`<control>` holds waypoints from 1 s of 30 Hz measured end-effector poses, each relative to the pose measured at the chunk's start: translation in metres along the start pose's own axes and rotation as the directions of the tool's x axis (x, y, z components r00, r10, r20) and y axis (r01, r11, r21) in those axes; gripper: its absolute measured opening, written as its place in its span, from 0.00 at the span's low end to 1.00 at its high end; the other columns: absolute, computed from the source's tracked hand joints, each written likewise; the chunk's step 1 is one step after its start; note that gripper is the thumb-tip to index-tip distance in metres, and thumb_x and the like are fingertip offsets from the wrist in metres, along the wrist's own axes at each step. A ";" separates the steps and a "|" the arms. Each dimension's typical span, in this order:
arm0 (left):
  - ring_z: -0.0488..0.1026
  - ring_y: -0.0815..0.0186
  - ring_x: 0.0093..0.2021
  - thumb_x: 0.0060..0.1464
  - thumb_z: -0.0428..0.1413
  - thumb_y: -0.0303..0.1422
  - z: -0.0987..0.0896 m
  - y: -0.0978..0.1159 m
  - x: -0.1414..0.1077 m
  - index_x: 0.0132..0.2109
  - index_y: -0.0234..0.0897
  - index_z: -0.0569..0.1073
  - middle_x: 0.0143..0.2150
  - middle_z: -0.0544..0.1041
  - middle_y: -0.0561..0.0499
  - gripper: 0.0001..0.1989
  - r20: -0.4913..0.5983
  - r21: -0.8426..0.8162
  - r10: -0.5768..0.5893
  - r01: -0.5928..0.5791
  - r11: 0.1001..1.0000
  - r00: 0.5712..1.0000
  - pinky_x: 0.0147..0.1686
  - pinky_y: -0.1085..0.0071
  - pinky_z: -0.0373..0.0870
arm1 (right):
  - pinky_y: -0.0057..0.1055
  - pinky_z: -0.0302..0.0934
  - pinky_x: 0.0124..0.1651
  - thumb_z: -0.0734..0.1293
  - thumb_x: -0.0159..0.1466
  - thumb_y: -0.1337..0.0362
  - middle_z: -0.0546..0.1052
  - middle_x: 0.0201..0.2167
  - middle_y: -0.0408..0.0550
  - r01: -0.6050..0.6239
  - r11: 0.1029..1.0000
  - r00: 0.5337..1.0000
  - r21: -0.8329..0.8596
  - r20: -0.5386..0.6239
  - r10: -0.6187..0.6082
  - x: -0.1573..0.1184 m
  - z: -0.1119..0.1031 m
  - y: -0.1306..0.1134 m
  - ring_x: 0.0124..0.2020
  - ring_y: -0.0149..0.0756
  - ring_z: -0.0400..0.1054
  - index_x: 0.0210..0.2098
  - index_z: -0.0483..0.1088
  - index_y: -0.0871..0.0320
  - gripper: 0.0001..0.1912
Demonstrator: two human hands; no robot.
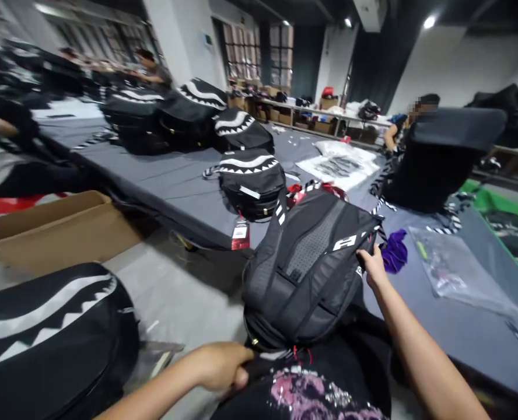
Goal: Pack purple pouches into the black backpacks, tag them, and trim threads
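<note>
A black backpack (305,262) leans between my lap and the table edge, its padded back panel and shoulder straps facing up. My right hand (375,268) is closed on its right upper side, by a strap with white markings. At its lower left end, my left hand (224,366) has curled fingers against the black fabric; exactly which part they pinch is hidden. Beyond it on the table sits a small black backpack (254,181) with a white zigzag-tooth print, a red and white hang tag (240,233) dangling from it. Purple cloth (394,251) lies beside my right hand.
More tooth-print backpacks (193,114) stand on the grey-covered table (167,186). A large one (53,338) is close on my left, near a cardboard box (62,227). To the right are a clear plastic bag (460,274), a green-edged bin (504,233) and a co-worker (392,134).
</note>
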State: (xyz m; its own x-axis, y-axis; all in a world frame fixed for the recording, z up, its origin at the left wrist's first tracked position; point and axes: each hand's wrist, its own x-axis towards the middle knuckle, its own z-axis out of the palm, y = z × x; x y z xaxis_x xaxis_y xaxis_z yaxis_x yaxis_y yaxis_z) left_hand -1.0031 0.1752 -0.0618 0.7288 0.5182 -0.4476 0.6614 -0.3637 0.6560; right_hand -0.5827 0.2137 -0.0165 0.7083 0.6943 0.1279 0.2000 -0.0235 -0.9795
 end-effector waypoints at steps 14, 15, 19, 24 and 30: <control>0.48 0.47 0.71 0.63 0.48 0.32 0.034 0.079 0.201 0.67 0.26 0.57 0.70 0.56 0.33 0.27 -0.441 0.561 0.684 -0.416 0.716 0.581 0.66 0.42 0.51 | 0.34 0.56 0.39 0.58 0.66 0.67 0.76 0.36 0.52 0.747 0.135 0.660 -0.651 0.700 -0.273 -0.060 0.014 -0.030 0.36 0.40 0.69 0.40 0.71 0.59 0.11; 0.52 0.49 0.71 0.64 0.46 0.32 0.029 0.079 0.197 0.65 0.28 0.60 0.69 0.59 0.35 0.25 -0.450 0.552 0.692 -0.434 0.712 0.565 0.65 0.44 0.53 | 0.34 0.54 0.36 0.57 0.67 0.67 0.76 0.33 0.51 0.682 0.091 0.723 -0.726 0.650 -0.234 -0.063 0.007 -0.023 0.33 0.39 0.68 0.37 0.71 0.59 0.11; 0.69 0.57 0.57 0.65 0.46 0.33 -0.032 0.118 0.200 0.54 0.32 0.70 0.55 0.74 0.40 0.16 -0.427 0.563 0.773 -0.531 0.633 0.469 0.57 0.58 0.66 | 0.35 0.46 0.34 0.59 0.69 0.62 0.74 0.28 0.48 0.390 0.017 0.876 -0.921 0.365 -0.316 -0.075 -0.023 -0.001 0.28 0.37 0.65 0.35 0.69 0.59 0.11; 0.69 0.55 0.53 0.65 0.46 0.41 -0.108 0.218 0.289 0.48 0.32 0.74 0.50 0.76 0.40 0.19 0.007 0.773 0.955 -0.607 0.183 0.297 0.57 0.55 0.59 | 0.37 0.46 0.39 0.62 0.67 0.61 0.72 0.26 0.46 0.485 0.049 0.792 -0.873 0.414 -0.449 -0.081 -0.018 0.009 0.30 0.38 0.63 0.32 0.68 0.58 0.10; 0.70 0.62 0.30 0.65 0.41 0.49 -0.119 0.260 0.334 0.29 0.34 0.76 0.27 0.77 0.44 0.29 0.374 0.748 0.871 -0.658 -0.081 0.318 0.38 0.61 0.58 | 0.38 0.49 0.45 0.61 0.68 0.65 0.70 0.24 0.44 0.513 0.173 0.767 -0.841 0.359 -0.532 -0.081 -0.020 0.022 0.30 0.36 0.59 0.33 0.69 0.59 0.09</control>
State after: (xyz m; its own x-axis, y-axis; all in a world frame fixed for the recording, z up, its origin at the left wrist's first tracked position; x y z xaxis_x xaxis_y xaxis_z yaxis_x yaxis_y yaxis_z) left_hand -0.6092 0.3458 0.0320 0.8742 -0.4418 0.2015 -0.4010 -0.8909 -0.2134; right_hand -0.6224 0.1423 -0.0451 0.1936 0.8029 0.5638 0.9673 -0.2522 0.0270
